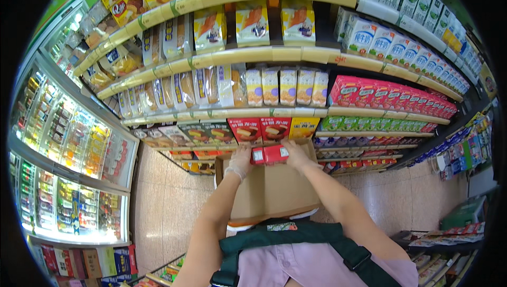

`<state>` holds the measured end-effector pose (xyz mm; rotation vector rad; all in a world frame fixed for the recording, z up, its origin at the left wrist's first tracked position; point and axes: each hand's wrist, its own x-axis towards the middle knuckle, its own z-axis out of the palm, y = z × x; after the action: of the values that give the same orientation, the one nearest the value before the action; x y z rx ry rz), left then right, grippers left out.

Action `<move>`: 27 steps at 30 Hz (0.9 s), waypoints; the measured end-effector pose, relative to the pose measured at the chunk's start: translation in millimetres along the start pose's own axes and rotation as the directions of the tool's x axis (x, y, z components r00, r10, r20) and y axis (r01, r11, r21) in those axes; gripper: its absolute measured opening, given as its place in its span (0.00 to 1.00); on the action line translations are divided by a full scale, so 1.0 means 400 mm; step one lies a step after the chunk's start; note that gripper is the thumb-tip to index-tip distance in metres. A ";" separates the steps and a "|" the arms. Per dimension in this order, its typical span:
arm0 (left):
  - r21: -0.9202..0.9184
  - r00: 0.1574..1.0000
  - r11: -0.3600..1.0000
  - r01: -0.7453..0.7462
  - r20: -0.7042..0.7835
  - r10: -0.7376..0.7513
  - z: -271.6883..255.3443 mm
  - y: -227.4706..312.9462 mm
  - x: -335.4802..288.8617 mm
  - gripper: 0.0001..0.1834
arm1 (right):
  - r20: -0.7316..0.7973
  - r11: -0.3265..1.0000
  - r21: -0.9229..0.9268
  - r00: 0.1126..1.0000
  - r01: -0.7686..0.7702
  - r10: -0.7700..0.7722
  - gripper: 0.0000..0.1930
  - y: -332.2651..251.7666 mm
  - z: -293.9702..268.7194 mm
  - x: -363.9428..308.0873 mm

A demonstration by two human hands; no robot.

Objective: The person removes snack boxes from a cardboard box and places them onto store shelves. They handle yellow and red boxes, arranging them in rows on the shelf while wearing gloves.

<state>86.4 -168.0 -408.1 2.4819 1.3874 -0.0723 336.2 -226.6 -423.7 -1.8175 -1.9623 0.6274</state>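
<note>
Two small red boxes (275, 154) sit side by side between my hands, at the far end of a shallow open cardboard tray (274, 194). My left hand (241, 161), in what looks like a thin clear glove, presses against their left end. At the right end, my right hand (297, 156) closes on them, also apparently gloved. Just beyond stand larger red snack boxes (246, 130) on a low shelf, with a yellow box (303, 128) to their right. The undersides of the held boxes are hidden.
Curved shelf edges (296, 113) run across in front of me, stocked with packaged bread (207, 86), pink drink cartons (391, 98) and white milk cartons (385, 41). A lit glass-door fridge (68, 155) stands at the left. Low racks (449, 234) are behind on the right.
</note>
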 end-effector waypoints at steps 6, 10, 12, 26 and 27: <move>0.171 0.999 0.985 -0.011 -0.035 0.017 0.001 0.045 -0.026 0.50 | 0.040 0.956 -0.274 0.991 -0.109 0.125 0.41 -0.007 0.007 -0.024; 0.134 0.933 0.974 -0.185 -0.288 0.217 -0.166 0.092 -0.026 0.45 | 0.075 0.970 -0.178 0.986 0.163 -0.152 0.35 -0.181 -0.233 0.024; 0.089 0.691 0.895 -0.436 -0.605 0.397 -0.386 0.178 -0.018 0.32 | -0.207 0.922 -0.028 0.900 0.386 -0.384 0.20 -0.307 -0.411 0.039; 0.558 0.474 0.816 0.151 -0.765 0.435 -1.238 0.388 0.091 0.39 | -0.571 0.697 -0.697 0.718 -0.169 -0.397 0.35 -0.697 -1.143 0.261; 0.562 0.526 0.808 0.180 -0.749 0.404 -1.238 0.395 0.097 0.40 | -0.543 0.693 -0.698 0.765 -0.181 -0.347 0.37 -0.694 -1.146 0.265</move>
<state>190.6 -75.0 94.3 3.3472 1.6802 1.0900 358.7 -109.9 109.6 -1.9190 -1.8556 -0.8851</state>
